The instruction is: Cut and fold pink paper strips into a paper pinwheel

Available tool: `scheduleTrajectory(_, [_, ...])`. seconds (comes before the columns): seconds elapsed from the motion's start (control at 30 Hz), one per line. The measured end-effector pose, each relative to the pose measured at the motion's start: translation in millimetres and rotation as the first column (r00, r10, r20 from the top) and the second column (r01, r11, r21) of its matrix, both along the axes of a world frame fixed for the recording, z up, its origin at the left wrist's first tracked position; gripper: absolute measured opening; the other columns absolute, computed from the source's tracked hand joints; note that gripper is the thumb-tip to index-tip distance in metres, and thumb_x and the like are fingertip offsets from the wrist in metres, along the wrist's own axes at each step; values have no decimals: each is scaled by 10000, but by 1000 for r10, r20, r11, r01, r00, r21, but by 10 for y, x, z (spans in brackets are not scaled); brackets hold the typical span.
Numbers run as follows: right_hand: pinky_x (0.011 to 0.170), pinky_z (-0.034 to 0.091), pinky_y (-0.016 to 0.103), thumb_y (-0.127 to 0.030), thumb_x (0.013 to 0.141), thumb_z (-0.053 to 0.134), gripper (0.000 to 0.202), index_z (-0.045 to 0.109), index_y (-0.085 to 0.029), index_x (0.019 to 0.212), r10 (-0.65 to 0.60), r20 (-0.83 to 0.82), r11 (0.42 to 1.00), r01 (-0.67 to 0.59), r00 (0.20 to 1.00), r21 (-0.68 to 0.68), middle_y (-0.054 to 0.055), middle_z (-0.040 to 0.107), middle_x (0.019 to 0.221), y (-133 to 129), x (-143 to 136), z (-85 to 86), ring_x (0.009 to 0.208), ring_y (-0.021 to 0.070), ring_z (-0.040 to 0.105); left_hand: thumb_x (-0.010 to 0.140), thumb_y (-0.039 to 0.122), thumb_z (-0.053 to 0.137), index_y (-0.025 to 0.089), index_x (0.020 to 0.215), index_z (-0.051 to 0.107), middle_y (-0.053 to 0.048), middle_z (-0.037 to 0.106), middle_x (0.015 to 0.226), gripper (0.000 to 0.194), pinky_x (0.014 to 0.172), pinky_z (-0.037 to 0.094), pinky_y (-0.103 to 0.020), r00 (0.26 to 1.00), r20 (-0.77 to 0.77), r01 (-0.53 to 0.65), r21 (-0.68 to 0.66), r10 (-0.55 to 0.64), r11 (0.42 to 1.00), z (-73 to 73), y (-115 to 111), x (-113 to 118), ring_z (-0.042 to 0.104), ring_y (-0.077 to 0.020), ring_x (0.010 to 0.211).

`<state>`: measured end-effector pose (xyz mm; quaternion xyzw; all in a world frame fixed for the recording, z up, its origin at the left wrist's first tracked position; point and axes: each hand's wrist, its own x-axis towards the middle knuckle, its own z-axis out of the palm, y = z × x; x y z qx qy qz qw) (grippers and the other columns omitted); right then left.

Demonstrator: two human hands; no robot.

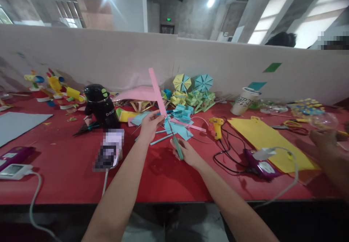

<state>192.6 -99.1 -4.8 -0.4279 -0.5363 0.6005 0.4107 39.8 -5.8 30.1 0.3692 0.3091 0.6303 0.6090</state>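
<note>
My left hand [150, 125] pinches the lower part of a long pink paper strip [156, 85], which stands nearly upright. In my right hand [187, 151] is a pair of scissors with a green handle [178, 149], seen almost edge-on. The blades point up and away, close to the strip's lower end by my left fingers; whether they touch the paper I cannot tell. Just behind my hands lie loose blue paper pieces [180, 129] and another pink strip [191, 125].
A black bottle [100, 107] and a phone [110, 149] on a cable are left of my arms. To the right are a yellow glue gun [216, 127], a purple power strip [263, 165], yellow sheets [269, 140] and a paper cup [244, 102]. Another person's hand [325, 143] is far right.
</note>
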Motion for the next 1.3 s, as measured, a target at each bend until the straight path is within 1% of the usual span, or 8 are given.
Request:
scheduleTrajectory(0.17, [440,284,242,-697,779,628,519,394,-235,736,-7,7,1000,7,1000,-2,-87,407,508,-8,2,12,426,87,371,494,272,899,152,916,711,-20,722,752,478,745,533,-296,999,-31,-6,16,7,1000,-23,-15,13,663,-128,703])
scheduleTrajectory(0.37, [448,272,244,-698,798,607,521,366,-240,734,3,20,1000,-3,1000,14,-90,397,498,-24,4,42,428,89,374,488,277,906,151,923,711,-23,727,745,493,727,529,-289,1000,-30,-6,19,7,1000,-20,-32,25,660,-127,694])
scheduleTrajectory(0.6, [441,279,254,-727,765,611,539,374,-244,728,-4,47,1000,3,999,24,-84,413,488,-23,-3,76,421,99,392,474,290,907,159,911,705,-8,715,728,499,740,526,-299,998,-65,-22,24,24,999,16,-44,40,652,-126,687])
scheduleTrajectory(0.7, [443,283,256,-730,775,598,535,379,-243,730,1,61,999,-4,998,42,-84,419,483,-26,-2,88,418,99,388,483,280,901,160,916,703,-8,719,741,492,742,523,-296,997,-75,-14,26,16,1000,36,-50,42,650,-123,685])
scheduleTrajectory(0.9, [429,288,253,-716,800,585,512,408,-239,748,-25,82,998,20,996,56,-81,445,495,-13,1,39,413,95,394,502,246,884,158,910,686,1,710,732,463,721,520,-282,997,-78,-13,26,15,1000,61,-64,47,637,-108,658])
scheduleTrajectory(1.03, [421,290,247,-696,814,589,495,406,-240,750,-26,67,998,22,997,61,-84,445,495,-5,0,3,412,92,393,501,232,881,158,909,684,12,699,704,459,704,518,-271,998,-69,-6,19,7,1000,78,-77,52,625,-99,633])
scheduleTrajectory(1.3, [402,288,244,-701,792,608,497,436,-236,760,-53,65,997,49,997,55,-86,435,485,24,-2,-40,400,94,394,515,224,882,165,911,694,10,695,718,442,745,527,-290,998,-68,-1,12,1,1000,73,-60,48,631,-106,659])
